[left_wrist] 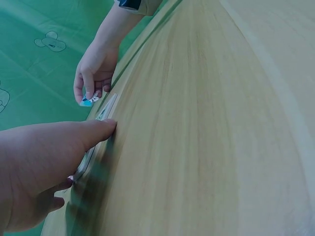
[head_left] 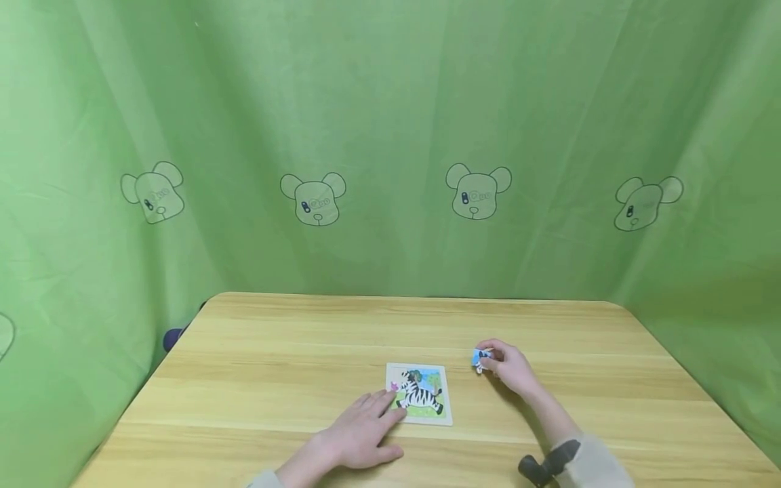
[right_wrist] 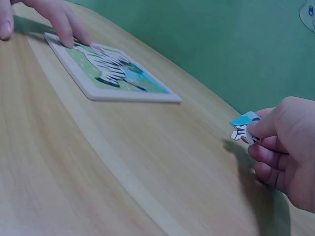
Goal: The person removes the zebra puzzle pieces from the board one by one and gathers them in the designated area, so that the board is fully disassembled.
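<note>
A square zebra jigsaw puzzle (head_left: 427, 411) in a pale frame lies flat on the table, near its middle. My left hand (head_left: 361, 432) reaches in from the left, its fairly straight fingertips resting on the puzzle's lower left part. To the right of the puzzle, my right hand (head_left: 514, 371) pinches a small puzzle piece (right_wrist: 241, 129) between thumb and fingers, just above the tabletop. Blue and black-and-white stripes show on that piece; my thumb covers part of it. In the right wrist view the puzzle's frame (right_wrist: 133, 97) stands apart from the piece.
The wood-grain table (head_left: 274, 352) has rounded far corners. A green curtain (head_left: 390, 102) with bear-head outlines hangs behind it and at both sides. Past the table's left edge a dark purple object (head_left: 173, 339) shows partly. A black strap device (head_left: 549, 464) sits on my right wrist.
</note>
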Demonstrator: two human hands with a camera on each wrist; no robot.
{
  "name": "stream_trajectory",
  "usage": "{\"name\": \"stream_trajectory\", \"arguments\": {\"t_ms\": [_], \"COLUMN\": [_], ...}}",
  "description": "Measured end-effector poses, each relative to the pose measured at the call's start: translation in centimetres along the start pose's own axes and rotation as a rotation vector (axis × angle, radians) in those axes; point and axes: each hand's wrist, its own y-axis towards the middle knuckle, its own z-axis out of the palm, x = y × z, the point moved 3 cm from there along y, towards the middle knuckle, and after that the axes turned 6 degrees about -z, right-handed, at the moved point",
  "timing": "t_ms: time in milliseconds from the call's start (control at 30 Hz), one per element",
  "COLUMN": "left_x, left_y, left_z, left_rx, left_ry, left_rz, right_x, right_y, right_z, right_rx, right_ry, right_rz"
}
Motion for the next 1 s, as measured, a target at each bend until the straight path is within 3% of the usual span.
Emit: {"name": "stream_trajectory", "arguments": {"t_ms": [367,1000], "left_x": [0.0,-0.1], "left_y": [0.0,-0.1], "left_z": [0.0,0.0], "left_rx": [0.003,0.025], "left_ry": [-0.020,-0.025], "left_rz": [0.001,-0.016], "right_x": [-0.6,0.0], "right_y": [0.5,0.8], "right_z": [-0.2,1.0], "right_rx": [0.009,0.001], "right_ry": [-0.187,-0.344], "right_rz": [-0.040,-0.036]}}
